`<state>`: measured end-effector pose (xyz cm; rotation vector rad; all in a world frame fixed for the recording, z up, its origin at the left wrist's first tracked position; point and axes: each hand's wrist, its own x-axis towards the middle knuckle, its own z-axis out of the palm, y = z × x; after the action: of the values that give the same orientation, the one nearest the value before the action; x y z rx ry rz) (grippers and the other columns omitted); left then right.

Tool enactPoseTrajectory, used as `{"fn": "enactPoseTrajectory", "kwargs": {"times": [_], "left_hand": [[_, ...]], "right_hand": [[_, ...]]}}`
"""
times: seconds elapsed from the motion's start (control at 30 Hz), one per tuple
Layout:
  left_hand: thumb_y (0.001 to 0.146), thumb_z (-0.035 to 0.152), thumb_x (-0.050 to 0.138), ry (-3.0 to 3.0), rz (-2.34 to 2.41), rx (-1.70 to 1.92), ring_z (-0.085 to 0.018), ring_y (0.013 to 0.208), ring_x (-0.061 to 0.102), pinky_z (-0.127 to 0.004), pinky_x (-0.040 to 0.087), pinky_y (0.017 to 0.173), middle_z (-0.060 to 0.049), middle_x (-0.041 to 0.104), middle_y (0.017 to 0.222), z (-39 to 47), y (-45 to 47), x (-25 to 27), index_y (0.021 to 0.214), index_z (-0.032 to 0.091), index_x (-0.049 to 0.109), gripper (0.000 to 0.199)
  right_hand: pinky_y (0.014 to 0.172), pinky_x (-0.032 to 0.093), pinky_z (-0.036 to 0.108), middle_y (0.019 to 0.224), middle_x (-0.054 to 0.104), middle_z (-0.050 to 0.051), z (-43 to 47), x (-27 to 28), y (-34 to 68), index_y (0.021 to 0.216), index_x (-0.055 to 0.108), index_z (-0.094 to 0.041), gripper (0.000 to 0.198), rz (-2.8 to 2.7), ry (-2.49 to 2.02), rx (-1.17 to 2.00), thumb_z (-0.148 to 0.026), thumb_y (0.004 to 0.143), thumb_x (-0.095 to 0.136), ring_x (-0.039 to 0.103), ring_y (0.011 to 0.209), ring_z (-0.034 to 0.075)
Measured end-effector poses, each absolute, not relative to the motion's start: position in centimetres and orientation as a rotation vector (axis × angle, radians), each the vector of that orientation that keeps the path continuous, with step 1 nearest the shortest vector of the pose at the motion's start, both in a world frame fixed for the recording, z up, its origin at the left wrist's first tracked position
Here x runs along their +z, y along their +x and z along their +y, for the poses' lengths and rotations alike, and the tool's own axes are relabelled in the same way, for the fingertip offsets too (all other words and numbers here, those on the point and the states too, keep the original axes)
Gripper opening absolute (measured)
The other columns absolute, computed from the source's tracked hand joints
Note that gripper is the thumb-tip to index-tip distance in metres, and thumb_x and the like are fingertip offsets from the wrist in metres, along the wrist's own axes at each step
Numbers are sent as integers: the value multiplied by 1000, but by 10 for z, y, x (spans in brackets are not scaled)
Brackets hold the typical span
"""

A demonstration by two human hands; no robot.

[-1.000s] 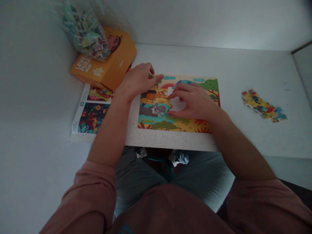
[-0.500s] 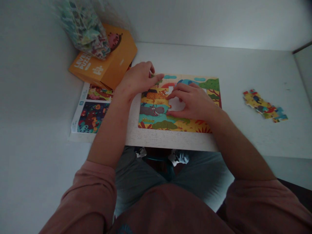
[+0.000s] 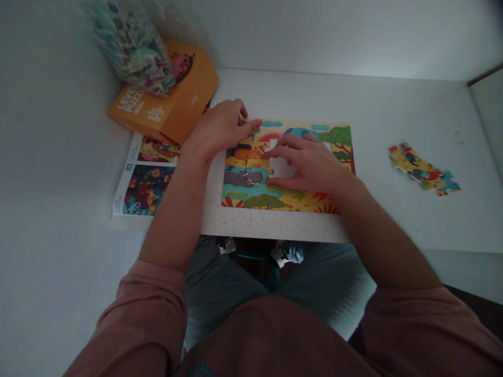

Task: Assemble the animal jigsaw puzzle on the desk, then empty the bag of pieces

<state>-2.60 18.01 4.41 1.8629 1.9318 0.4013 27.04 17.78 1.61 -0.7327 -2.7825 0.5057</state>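
Observation:
An animal jigsaw puzzle (image 3: 267,201) lies flat on the table with a white gap at its middle. At its upper left corner rests my left hand (image 3: 226,124), thumb stretched along the pieces and fingers bent over the edge, apart from the thumb. My right hand (image 3: 312,162) lies over the gap, partly covering it. Its thumb and index finger are spread, their tips touching pieces on the gap's left side, by the leopard and the hippo. No loose piece shows in either hand, though the undersides of the fingers are hidden.
Right of the puzzle lies a group of joined jigsaw pieces (image 3: 424,170) on the white table (image 3: 408,225). An orange puzzle box (image 3: 184,104) stands at the left, with a clear bag of pieces (image 3: 135,52) on it. Beneath is a printed picture sheet (image 3: 131,196).
Both hands keep nearly the same pose and place on the puzzle. The whole view has shifted very slightly.

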Motion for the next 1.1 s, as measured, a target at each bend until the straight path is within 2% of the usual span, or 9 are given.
{"fn": "enactPoseTrajectory", "kwargs": {"times": [0.07,0.13,0.27,0.43,0.63,0.87,0.97,1.1], "left_hand": [[116,61,82,1896,1919,405,-42,135,80,-54,62,114,-14,91,133,180,-27,43,141,30,88,40],[118,60,81,1905,1913,412,-41,134,81,-54,62,114,-14,91,134,180,-27,43,138,28,88,38],[114,66,87,1835,1918,420,-43,137,79,-53,62,112,-12,91,130,181,-28,43,137,34,87,39],[113,65,88,1819,1916,425,-42,138,77,-52,62,111,-12,90,129,180,-26,44,135,34,86,38],[113,61,86,1851,1905,441,-43,136,80,-54,61,115,-14,89,133,180,-27,42,134,31,87,37],[115,60,82,1902,1886,447,-41,137,82,-55,63,117,-14,92,135,179,-29,42,139,32,87,37],[116,58,81,1915,1904,417,-41,136,83,-54,63,117,-15,92,137,178,-27,44,139,30,87,37],[116,54,81,1924,1916,419,-41,138,84,-54,63,119,-17,92,141,177,-25,44,141,26,87,38]], "right_hand": [[118,58,62,160,81,16,176,17,268,160,91,-36,49,-2814,-686,528,-63,122,77,77,131,42],[117,60,60,155,80,15,174,18,265,156,94,-39,44,-2852,-658,583,-61,124,73,76,128,40],[117,61,61,144,80,14,174,21,263,143,99,-41,36,-2867,-680,691,-64,123,78,75,122,39],[120,61,61,144,79,13,176,20,265,145,98,-42,37,-2868,-641,720,-66,123,81,75,122,38],[113,61,56,145,79,14,175,19,264,157,94,-42,42,-2926,-614,606,-64,126,77,73,121,38],[107,56,51,144,78,15,172,21,266,164,89,-38,39,-2932,-433,346,-52,131,72,71,118,35],[107,56,50,142,78,12,170,22,267,159,91,-43,34,-2937,-376,393,-52,130,75,70,111,32],[101,56,49,139,78,12,171,20,268,150,94,-39,33,-2933,-298,392,-53,133,69,69,105,30]]}}
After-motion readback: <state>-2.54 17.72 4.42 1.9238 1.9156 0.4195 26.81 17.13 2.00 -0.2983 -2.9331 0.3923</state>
